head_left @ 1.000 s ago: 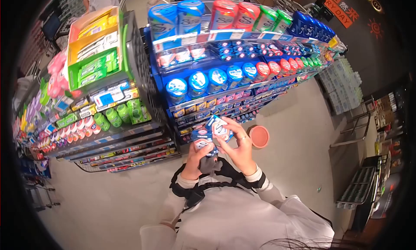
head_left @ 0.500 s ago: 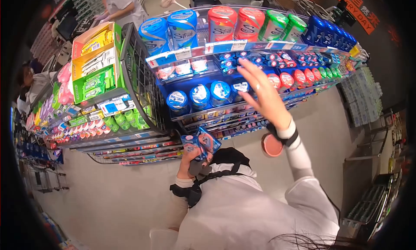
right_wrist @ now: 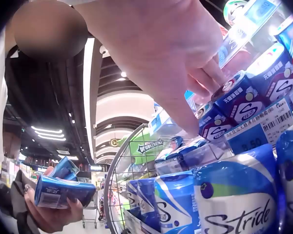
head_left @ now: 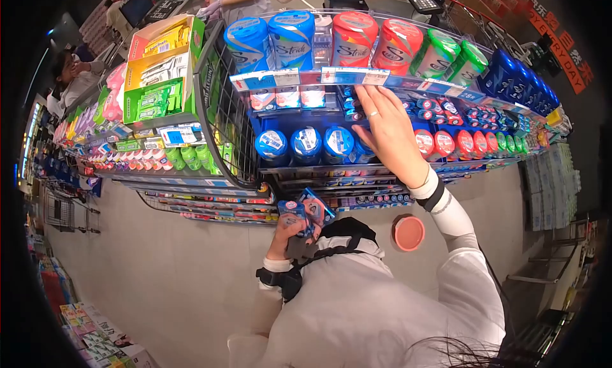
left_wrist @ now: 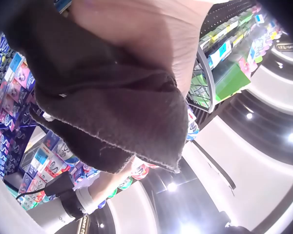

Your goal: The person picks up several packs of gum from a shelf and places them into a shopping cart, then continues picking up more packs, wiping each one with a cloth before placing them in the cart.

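Note:
Blue packs with pink and white labels (head_left: 311, 214) are gripped in the left hand (head_left: 285, 233), low in front of the body. The right wrist view shows that hand (right_wrist: 53, 210) from the side, fingers round the packs (right_wrist: 51, 191). Dark cloth (left_wrist: 112, 107) hangs below the left palm (left_wrist: 136, 31) and hides its fingers in the left wrist view. The right hand (head_left: 396, 137) reaches into the middle shelf under the price rail, fingers extended. Its fingers are beside dark blue packs (right_wrist: 239, 100), the tips partly hidden; a firm hold cannot be made out.
Large blue tubs (head_left: 292, 42) and red tubs (head_left: 354, 38) stand above the price rail (head_left: 354, 75). Round-lidded bottles (head_left: 306, 142) line the shelf below. A black wire basket side (head_left: 220, 107) rises at left. A pink tub (head_left: 408, 233) is on the floor.
The right hand left the held packs and rose to the shelf, where its fingers have moved in among the small packs. The left hand stays low, holding the packs.

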`<state>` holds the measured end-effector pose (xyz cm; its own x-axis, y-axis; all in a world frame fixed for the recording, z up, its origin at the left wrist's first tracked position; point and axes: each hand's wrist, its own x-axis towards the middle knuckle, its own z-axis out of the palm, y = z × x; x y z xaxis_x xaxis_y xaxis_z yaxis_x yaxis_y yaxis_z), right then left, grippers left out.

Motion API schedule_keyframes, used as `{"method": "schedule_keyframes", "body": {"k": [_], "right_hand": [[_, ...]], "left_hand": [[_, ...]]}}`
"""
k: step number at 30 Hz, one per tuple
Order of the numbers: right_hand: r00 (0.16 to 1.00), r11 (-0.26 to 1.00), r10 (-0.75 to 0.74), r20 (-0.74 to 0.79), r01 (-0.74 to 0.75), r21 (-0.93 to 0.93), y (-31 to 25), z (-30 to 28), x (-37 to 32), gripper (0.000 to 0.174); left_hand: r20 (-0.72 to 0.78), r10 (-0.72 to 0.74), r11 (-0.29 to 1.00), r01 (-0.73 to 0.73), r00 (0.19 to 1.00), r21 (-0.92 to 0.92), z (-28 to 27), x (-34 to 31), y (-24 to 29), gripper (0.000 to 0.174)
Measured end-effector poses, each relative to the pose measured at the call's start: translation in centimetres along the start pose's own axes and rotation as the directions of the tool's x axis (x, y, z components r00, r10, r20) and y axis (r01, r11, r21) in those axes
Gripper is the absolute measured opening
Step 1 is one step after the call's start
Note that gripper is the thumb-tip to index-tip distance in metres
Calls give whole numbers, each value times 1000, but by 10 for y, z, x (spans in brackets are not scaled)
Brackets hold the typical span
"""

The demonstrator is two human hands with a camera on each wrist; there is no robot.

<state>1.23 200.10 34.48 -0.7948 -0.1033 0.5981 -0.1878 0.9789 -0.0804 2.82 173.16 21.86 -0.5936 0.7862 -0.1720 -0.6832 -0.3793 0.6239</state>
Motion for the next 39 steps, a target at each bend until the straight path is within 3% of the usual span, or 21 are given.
{"method": "schedule_keyframes", "body": {"k": [3,4,11,22,27,29,33,36,39], "right_hand": [[1000,994,19,-10,-20,-109,1,6,3,59],[999,992,28,-46,-34,-124,1,8,2,59],[983,985,136,-125,-148,-92,-1,18,-1,61],[979,992,129,-160,-128,19,4,18,-2,61],[980,991,121,-160,-129,-42,-2,21,-3,62],[978,991,113,-174,-123,-46,-4,21,-5,62],[969,988,154,-190,-150,39,-24,17,-12,54],[969,899,205,-137,-131,418,-51,25,-11,46],[985,942,109,-135,-59,330,-70,48,11,43]], "left_hand": [[-6,-46,998,46,999,-41,-1,6,-4,41],[-93,8,999,-12,996,-33,15,7,-3,41],[32,-72,994,69,997,89,1,6,-4,46],[35,-117,992,115,993,59,-7,6,5,52],[8,-97,988,95,995,119,-8,9,6,52],[67,-132,990,128,989,53,-16,9,5,45],[47,-83,995,80,995,55,-15,8,6,41],[43,-85,996,85,995,23,-19,8,6,41],[30,-118,993,118,993,20,-21,8,8,41]]}}
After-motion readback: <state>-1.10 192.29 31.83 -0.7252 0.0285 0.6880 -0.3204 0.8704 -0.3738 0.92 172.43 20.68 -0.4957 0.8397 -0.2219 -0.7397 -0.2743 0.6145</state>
